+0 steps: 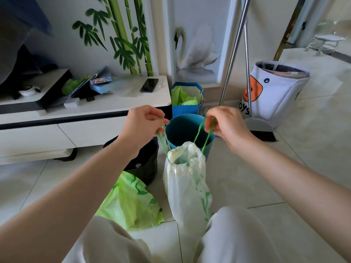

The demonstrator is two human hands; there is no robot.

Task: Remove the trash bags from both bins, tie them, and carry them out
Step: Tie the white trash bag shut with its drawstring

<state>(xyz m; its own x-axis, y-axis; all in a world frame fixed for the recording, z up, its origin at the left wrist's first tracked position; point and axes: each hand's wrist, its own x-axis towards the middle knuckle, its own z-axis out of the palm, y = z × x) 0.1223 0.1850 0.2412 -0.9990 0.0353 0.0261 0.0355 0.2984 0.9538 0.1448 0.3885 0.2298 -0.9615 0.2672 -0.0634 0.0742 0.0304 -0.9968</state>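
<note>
A white trash bag [187, 186] with green print stands on the floor between my knees. Its mouth is gathered narrow by green drawstrings [199, 135]. My left hand [146, 122] pinches the left drawstring loop, and my right hand [226, 124] pinches the right loop, both pulled up and apart. Behind the bag stands a teal bin [182, 128] with no bag in it. A black bin [146, 166] stands to its left, partly hidden by my left forearm. A light green trash bag [131, 204] lies on the floor by my left knee.
A white TV cabinet [85, 128] with a phone [149, 85] and clutter runs along the left. A blue paper bag [187, 99] stands behind the teal bin. A broom and dustpan [260, 128] and a white toy basket [275, 92] stand to the right on tiled floor.
</note>
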